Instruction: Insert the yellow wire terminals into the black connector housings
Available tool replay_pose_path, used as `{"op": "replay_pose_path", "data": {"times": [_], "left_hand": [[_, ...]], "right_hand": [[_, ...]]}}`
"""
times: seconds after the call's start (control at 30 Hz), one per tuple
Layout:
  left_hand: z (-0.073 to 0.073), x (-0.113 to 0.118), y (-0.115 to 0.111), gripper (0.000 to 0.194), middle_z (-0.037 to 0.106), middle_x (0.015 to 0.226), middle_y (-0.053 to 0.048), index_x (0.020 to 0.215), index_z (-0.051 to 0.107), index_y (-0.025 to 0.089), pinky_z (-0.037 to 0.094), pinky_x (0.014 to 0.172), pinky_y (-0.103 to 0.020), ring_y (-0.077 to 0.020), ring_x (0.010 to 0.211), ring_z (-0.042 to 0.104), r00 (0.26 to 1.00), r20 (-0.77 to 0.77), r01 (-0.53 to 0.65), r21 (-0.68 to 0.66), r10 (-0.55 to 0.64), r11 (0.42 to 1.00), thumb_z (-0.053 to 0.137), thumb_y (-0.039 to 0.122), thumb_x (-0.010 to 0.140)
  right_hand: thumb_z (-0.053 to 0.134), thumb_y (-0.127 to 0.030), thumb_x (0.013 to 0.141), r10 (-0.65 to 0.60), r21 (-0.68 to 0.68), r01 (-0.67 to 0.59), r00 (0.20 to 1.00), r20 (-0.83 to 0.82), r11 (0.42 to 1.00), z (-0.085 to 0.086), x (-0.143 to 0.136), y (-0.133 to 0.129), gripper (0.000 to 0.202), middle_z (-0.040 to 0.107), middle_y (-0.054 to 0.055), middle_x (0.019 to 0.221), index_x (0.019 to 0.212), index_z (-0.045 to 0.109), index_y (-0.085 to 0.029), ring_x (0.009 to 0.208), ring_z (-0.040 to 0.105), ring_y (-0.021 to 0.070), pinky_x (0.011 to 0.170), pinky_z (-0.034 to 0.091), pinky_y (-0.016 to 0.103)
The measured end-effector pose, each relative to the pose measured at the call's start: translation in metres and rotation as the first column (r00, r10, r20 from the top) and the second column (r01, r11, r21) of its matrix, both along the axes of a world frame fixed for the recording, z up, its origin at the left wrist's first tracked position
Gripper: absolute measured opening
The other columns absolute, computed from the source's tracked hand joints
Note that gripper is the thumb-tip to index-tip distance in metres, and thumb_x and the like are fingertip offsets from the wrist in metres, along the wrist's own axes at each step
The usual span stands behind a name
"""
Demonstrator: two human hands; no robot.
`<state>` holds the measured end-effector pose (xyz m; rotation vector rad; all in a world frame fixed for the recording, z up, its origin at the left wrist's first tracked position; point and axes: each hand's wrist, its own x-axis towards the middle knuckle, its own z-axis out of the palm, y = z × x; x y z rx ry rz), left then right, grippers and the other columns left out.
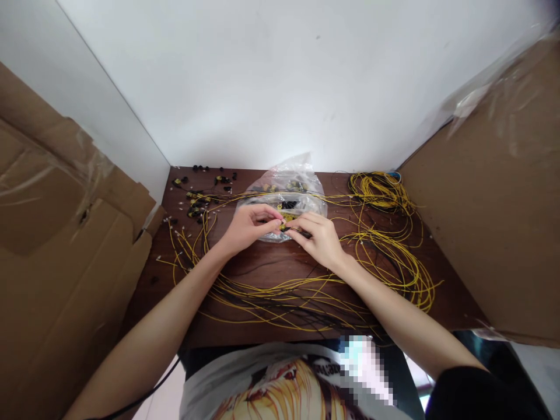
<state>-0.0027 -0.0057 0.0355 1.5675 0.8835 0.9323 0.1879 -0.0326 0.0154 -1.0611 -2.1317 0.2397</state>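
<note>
My left hand (254, 226) and my right hand (319, 236) meet over a clear plastic bag (317, 204) on the brown table. The left thumb and fingers pinch something small that I cannot make out. A thin dark wire (306, 234) runs between the right thumb and fingers, its tip close to the left fingertips. Small yellow pieces (287, 217) and black pieces (289, 205) lie in the bag just behind the hands.
Long yellow and black wires (280, 291) sweep across the table's front. Coiled wire bundles (380, 192) lie at right. Small black and yellow connectors (196, 203) are scattered at back left. Cardboard walls (490, 192) flank the table, with a white wall (280, 87) behind.
</note>
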Motion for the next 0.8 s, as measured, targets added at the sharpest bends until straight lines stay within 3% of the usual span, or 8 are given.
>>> {"op": "replay_pose_path", "data": {"times": [0.4, 0.8], "left_hand": [[0.0024, 0.0023, -0.0019, 0.020, 0.068, 0.064, -0.004, 0.084, 0.068, 0.009, 0.054, 0.065, -0.024, -0.0122, 0.060, 0.065, 1.000, -0.009, -0.013, -0.028, 0.013, 1.000, 0.067, 0.025, 0.072], [-0.0024, -0.0002, 0.0009, 0.017, 0.069, 0.071, -0.004, 0.081, 0.069, 0.010, 0.053, 0.063, -0.023, -0.0121, 0.063, 0.064, 1.000, -0.029, 0.007, 0.016, -0.006, 1.000, 0.069, 0.021, 0.069]], "right_hand": [[0.056, -0.029, 0.086, 0.018, 0.015, -0.018, 1.000, 0.001, 1.000, -0.0015, 0.0007, 0.0009, 0.016, 0.066, 0.005, 0.078, 0.085, 0.067, -0.017, 0.072, 0.058, 0.0166, 0.070, 0.045, 0.029], [0.061, -0.024, 0.083, 0.006, 0.012, -0.006, 1.000, 0.005, 1.000, -0.0009, 0.0007, 0.0013, 0.010, 0.068, 0.003, 0.076, 0.079, 0.067, -0.018, 0.069, 0.058, 0.0163, 0.069, 0.045, 0.030]]}}
